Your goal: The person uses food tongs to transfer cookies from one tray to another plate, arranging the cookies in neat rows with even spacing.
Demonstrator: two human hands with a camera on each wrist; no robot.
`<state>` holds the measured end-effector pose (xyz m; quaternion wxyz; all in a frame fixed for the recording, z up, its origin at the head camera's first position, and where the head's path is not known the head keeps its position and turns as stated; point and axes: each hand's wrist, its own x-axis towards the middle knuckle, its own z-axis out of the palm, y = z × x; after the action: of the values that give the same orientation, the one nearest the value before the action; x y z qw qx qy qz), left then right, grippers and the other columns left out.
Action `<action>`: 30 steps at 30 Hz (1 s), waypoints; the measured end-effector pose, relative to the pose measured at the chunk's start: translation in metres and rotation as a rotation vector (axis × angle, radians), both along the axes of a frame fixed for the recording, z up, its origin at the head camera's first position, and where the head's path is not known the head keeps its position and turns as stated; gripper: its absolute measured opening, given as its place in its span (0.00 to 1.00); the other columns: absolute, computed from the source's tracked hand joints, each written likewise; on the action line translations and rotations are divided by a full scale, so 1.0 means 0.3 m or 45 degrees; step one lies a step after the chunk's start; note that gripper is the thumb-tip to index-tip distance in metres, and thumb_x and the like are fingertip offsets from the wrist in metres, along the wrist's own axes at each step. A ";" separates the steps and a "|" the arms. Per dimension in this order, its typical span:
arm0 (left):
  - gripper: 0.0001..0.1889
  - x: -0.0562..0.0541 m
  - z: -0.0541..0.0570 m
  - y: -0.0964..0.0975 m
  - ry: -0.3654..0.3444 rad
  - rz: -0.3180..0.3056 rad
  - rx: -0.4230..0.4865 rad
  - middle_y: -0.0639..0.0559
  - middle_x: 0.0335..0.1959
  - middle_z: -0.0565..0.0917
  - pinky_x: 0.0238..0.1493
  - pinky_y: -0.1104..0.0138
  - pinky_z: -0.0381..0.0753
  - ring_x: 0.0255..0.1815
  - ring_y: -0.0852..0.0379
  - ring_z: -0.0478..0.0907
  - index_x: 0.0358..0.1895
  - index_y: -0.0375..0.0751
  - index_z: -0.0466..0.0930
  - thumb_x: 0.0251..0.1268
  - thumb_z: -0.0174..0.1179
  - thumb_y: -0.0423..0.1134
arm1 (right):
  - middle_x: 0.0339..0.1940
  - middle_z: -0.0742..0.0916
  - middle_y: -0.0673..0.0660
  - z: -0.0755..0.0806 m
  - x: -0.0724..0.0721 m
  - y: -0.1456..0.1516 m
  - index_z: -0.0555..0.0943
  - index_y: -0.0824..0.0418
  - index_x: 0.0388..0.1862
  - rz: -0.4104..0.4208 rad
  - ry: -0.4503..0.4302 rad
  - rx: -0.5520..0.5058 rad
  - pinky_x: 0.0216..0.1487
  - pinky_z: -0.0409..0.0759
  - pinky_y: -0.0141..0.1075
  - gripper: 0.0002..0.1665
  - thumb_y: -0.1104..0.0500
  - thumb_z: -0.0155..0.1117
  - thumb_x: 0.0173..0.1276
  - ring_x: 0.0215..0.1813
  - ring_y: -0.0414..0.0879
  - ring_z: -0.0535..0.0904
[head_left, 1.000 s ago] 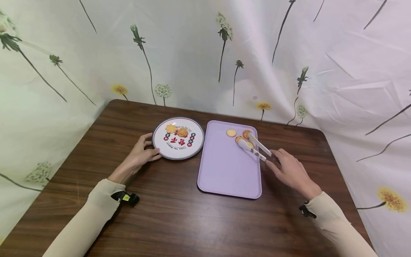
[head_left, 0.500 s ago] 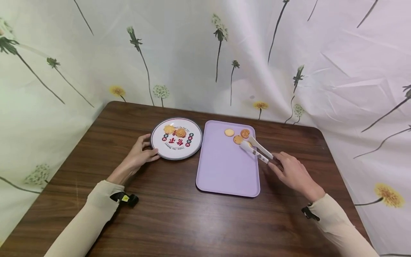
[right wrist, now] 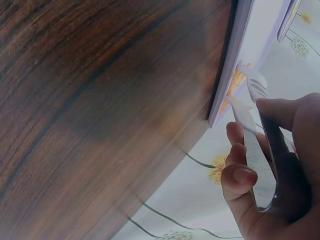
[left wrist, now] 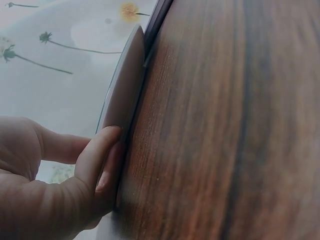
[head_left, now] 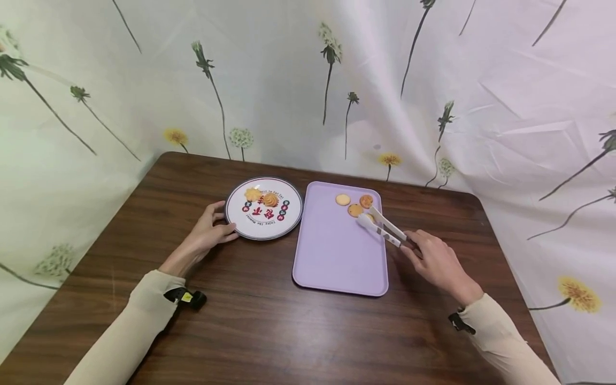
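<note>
My left hand (head_left: 204,235) holds the left rim of a round white plate (head_left: 247,225) printed with red characters. Its thumb and fingers meet the rim in the left wrist view. On the plate lie a pale flower-shaped cookie (head_left: 252,194) and a browner swirled cookie (head_left: 270,200). My right hand (head_left: 438,259) grips white-tipped tongs (head_left: 392,235), their arms spread. The tips stand on either side of a yellowish cookie (head_left: 370,217), partly hidden, on the purple tray (head_left: 339,256). Close by are a speckled cookie (head_left: 355,210), a golden-brown cookie (head_left: 366,201) and a pale round cookie (head_left: 343,199).
Plate and tray stand side by side on a dark wooden table (head_left: 250,326), the plate's right rim right at the tray's left edge. Behind the table hangs a pale cloth (head_left: 284,96) printed with dandelions.
The tongs' tips have drawn back from the golden-brown and speckled cookies, slightly toward me, to the yellowish one. The left hand and plate have kept their place; the whole view shifted a little.
</note>
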<state>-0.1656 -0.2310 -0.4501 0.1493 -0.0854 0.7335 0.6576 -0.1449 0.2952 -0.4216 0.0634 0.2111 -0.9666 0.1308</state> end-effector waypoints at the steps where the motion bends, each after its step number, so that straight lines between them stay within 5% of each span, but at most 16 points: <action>1: 0.45 0.001 -0.001 0.000 -0.005 0.002 0.002 0.25 0.82 0.45 0.60 0.74 0.89 0.71 0.38 0.69 0.86 0.42 0.27 0.80 0.50 0.26 | 0.28 0.77 0.50 -0.002 0.000 0.000 0.84 0.62 0.57 0.002 0.006 -0.004 0.24 0.67 0.32 0.17 0.56 0.69 0.74 0.28 0.42 0.70; 13: 0.45 0.005 0.002 0.004 -0.006 0.005 0.001 0.26 0.82 0.44 0.61 0.74 0.88 0.70 0.40 0.70 0.86 0.42 0.27 0.80 0.50 0.26 | 0.29 0.78 0.50 0.000 -0.002 -0.031 0.85 0.60 0.58 0.037 0.063 -0.027 0.24 0.68 0.32 0.17 0.55 0.68 0.74 0.28 0.42 0.70; 30: 0.45 0.003 0.001 0.008 -0.011 0.023 0.018 0.26 0.82 0.44 0.61 0.72 0.89 0.73 0.37 0.67 0.86 0.44 0.27 0.80 0.49 0.26 | 0.36 0.85 0.52 0.024 -0.071 -0.206 0.83 0.61 0.63 0.130 0.045 -0.076 0.25 0.77 0.34 0.22 0.53 0.67 0.75 0.32 0.42 0.78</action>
<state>-0.1647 -0.2286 -0.4497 0.1473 -0.0937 0.7274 0.6637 -0.1664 0.2334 -0.4145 0.0799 0.2606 -0.9489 0.1591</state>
